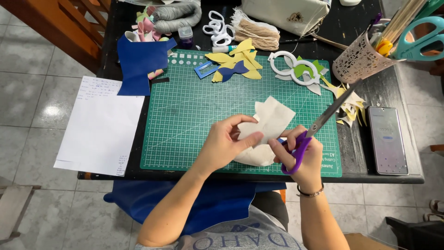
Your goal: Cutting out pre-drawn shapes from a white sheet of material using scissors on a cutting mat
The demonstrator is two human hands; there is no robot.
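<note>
The cream felt piece (270, 121) is lying over the near edge of the green cutting mat (185, 120). The left hand (225, 142) is pinching its left side. The right hand (303, 155) is gripping purple-handled scissors (314, 130), blades pointing toward the far right corner. A phone (387, 140) is resting at the table's right edge.

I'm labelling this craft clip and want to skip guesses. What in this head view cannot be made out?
- Cream felt piece: its lower part is covered by the left hand and right hand.
- Purple-handled scissors: the finger loops are partly hidden by the right hand's fingers.
- White paper sheet: the handwriting is too small to read.
- Teal scissors: cut off by the right edge.
- Phone: the screen content is too small.
</note>
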